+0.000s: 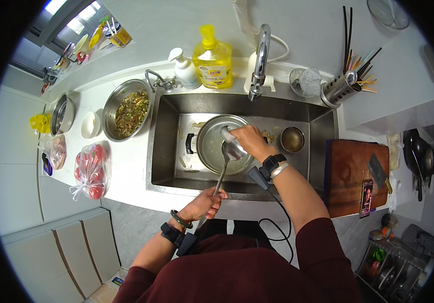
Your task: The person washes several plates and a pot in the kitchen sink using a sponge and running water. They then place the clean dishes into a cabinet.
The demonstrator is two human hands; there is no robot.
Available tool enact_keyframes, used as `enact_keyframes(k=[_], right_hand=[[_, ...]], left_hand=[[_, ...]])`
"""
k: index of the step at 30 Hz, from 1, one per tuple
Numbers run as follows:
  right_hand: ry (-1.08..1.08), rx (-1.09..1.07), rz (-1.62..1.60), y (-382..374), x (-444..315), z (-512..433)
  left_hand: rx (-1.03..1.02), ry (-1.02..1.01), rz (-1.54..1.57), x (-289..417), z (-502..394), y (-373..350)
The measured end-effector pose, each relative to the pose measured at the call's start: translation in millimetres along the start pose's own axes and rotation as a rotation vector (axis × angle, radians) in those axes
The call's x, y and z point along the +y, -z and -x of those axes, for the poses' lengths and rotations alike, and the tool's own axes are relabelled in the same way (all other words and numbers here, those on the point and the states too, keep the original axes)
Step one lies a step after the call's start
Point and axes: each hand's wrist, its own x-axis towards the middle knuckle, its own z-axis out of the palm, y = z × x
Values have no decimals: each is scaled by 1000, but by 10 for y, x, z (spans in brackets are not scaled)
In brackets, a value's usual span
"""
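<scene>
My left hand (206, 204) grips the long handle of a metal ladle (234, 150), whose bowl is over a metal pot (202, 159) with cloudy liquid. My right hand (251, 141) presses a pale grey cloth or pad (229, 135) near the ladle's bowl; its exact material cannot be told. The pot has black side handles and stands in a stainless steel sink (289, 186). Right of it in the sink is a small round metal bowl (292, 139) holding brownish liquid. Pale scraps lie on the sink floor around the pot.
A chrome faucet (263, 57) arches over the sink's back edge, beside a yellow soap bottle (213, 64). To the left are a steel bowl of chopped food (131, 113) and bagged tomatoes (92, 168). At right, a cleaver (377, 171) and a phone (366, 199) lie on a wooden board (347, 176).
</scene>
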Motion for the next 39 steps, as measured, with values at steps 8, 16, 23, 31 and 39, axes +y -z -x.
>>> enact_keyframes(k=[8, 16, 23, 31, 39], right_hand=[[682, -375, 521, -70, -357, -99], [562, -380, 428, -64, -183, -203], [-65, 33, -296, -144, 199, -135], [-1077, 471, -1530, -1028, -72, 309], [-1029, 319, -2123, -1020, -414, 314]], left_hand=[[150, -144, -257, -162, -26, -93], [154, -162, -316, -77, -25, -16], [66, -110, -53, -5, 97, 41], [-3, -144, 182, -64, -68, -76], [-122, -62, 350, -22, -185, -9]])
